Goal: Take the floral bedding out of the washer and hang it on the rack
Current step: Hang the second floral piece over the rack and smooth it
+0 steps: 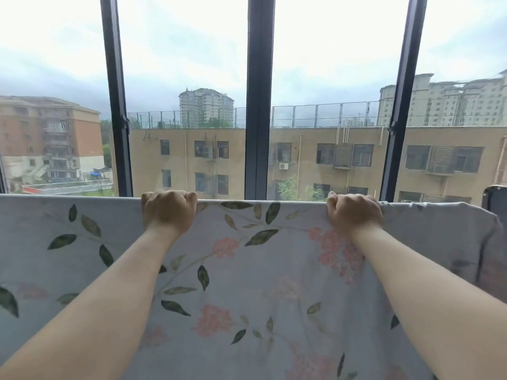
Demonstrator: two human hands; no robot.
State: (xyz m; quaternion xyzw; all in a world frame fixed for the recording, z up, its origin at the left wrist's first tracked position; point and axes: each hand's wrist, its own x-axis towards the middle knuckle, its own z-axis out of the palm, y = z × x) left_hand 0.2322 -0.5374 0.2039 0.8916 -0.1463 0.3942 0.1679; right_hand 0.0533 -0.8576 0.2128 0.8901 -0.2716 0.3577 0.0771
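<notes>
Both hands up at the top edge of the bedding point(247, 283), knuckles toward us, fingers curled over the fold. Left hand point(168, 211) fisted on the edge a bit left of the bedding's middle; right hand point(354, 212) fisted on the same edge further right, fabric bunched under it. Hands well apart, each clamped on cloth. Bedding is pale blue-grey with green leaves and pink flower clusters, spread wide and hanging flat below the grip line, top edge running straight and level across the view. Whatever bar is under that edge is covered, can't tell. Right end of the bedding rounds off and droops; just beside it a dark rounded-corner object point(495, 198), can't tell what. Behind the bedding's top edge: window point(256, 105) with dark frames, buildings point(301, 160) outside.
</notes>
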